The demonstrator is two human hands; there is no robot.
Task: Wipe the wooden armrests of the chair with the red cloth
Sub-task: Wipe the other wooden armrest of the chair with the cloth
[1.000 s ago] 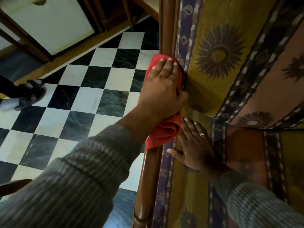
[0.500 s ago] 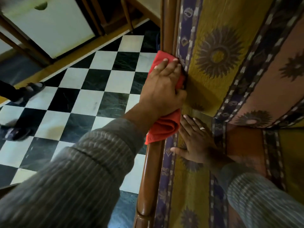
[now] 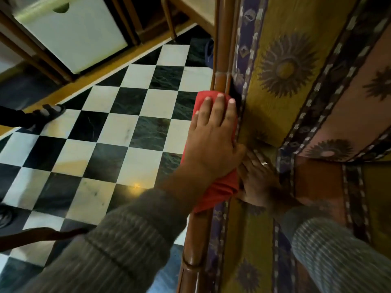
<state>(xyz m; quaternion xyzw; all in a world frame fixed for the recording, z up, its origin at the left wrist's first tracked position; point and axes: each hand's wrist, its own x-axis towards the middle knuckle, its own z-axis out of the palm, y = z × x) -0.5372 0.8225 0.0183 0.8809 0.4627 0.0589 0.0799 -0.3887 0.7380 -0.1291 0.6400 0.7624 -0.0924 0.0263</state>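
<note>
The chair's wooden armrest runs from the top of the view down to the bottom edge. My left hand presses the red cloth flat onto the middle of this rail, fingers spread over it. The cloth wraps the rail and shows above my fingertips and below my wrist. My right hand lies flat on the patterned seat fabric just right of the rail, partly under my left hand and holding nothing. It wears a ring.
A black-and-white checkered floor lies to the left. Another person's sandalled foot stands on it at the left edge. A white cabinet and wooden furniture legs are at the back. A dark curved bar crosses the lower left.
My left hand and the cloth have slid a little along the rail toward me, uncovering the rail's joint above my fingertips. The other person's foot has shifted on the floor.
</note>
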